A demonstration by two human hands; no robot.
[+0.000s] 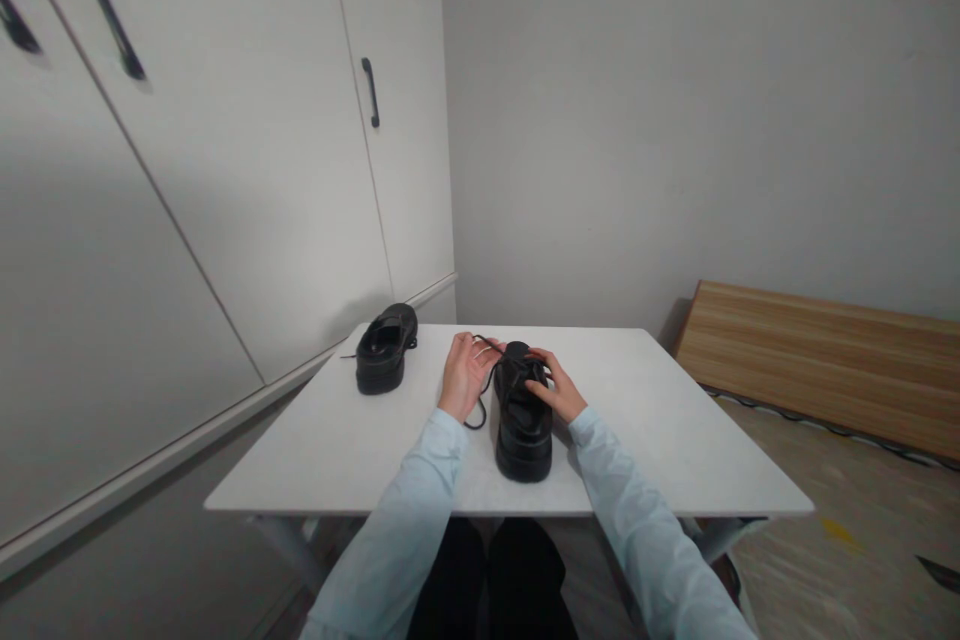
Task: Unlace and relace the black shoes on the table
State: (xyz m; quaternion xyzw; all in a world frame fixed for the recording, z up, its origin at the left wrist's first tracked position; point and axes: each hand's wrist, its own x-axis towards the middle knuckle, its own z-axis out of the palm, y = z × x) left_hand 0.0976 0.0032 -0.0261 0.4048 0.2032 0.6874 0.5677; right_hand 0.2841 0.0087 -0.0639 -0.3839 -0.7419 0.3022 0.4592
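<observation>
A black lace-up shoe (523,440) stands upright in front of me, its heel toward me. My left hand (466,375) is just left of the shoe, fingers closed on a black shoelace (484,338) that runs across to the shoe's front. A loose loop of lace hangs below that hand onto the table. My right hand (556,386) grips the shoe from the right side, thumb over the opening near the tongue and fingers around the far side of the upper. The right fingertips are partly hidden.
A second black shoe (381,368) stands at the white table's (645,440) back left, a lace end sticking out. White cabinets (262,120) with black handles rise on the left. A wooden board (817,360) leans against the wall at right.
</observation>
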